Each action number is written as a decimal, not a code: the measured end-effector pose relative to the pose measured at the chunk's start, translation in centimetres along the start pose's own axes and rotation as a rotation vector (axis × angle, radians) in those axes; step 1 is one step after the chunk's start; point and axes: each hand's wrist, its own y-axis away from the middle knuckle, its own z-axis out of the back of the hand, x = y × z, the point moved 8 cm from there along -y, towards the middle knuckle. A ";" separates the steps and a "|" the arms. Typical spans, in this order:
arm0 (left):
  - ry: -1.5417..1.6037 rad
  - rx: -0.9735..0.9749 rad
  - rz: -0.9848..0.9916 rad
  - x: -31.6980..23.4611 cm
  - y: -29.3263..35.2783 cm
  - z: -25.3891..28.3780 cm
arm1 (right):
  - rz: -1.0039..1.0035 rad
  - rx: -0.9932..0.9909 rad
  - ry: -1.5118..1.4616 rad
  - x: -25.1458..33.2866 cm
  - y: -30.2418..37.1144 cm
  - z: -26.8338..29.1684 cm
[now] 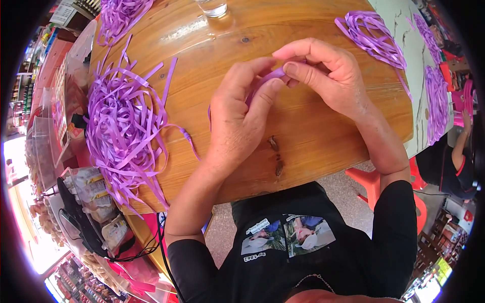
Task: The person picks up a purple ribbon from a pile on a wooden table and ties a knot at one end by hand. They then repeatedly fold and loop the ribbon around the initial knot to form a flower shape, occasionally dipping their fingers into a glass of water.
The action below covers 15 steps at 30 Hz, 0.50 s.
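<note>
Over the middle of the wooden table, a purple ribbon (270, 77) runs between my two hands. My left hand (245, 96) is closed, its thumb and fingers pinching the ribbon. The fingers of my right hand (318, 73) curl round and pinch the other part of it, close to the left fingertips. Part of the ribbon is hidden inside the left palm, and a bit shows at that hand's outer side. By my left forearm lies a big tangled heap of purple ribbons (126, 126). One knotted ribbon end (187, 135) sticks out of the heap toward my left wrist.
A clear glass (212, 7) stands at the table's far edge. More purple ribbon bundles lie at the far left (121, 17) and far right (371, 38). Others lie on a white marbled surface (417, 144) at right. Red stools (369, 184) and a person in dark clothes (449, 164) are beyond.
</note>
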 end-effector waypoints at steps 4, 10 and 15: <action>-0.164 0.053 0.110 0.8 -0.1 0.3 | -0.022 0.018 -0.017 -0.4 0.2 0.0; -0.063 0.049 0.195 -0.1 -0.1 1.0 | 0.023 -0.154 0.057 0.5 -0.3 2.9; 0.000 0.041 0.287 0.8 0.1 1.2 | 0.528 -0.066 0.702 5.0 0.4 -0.1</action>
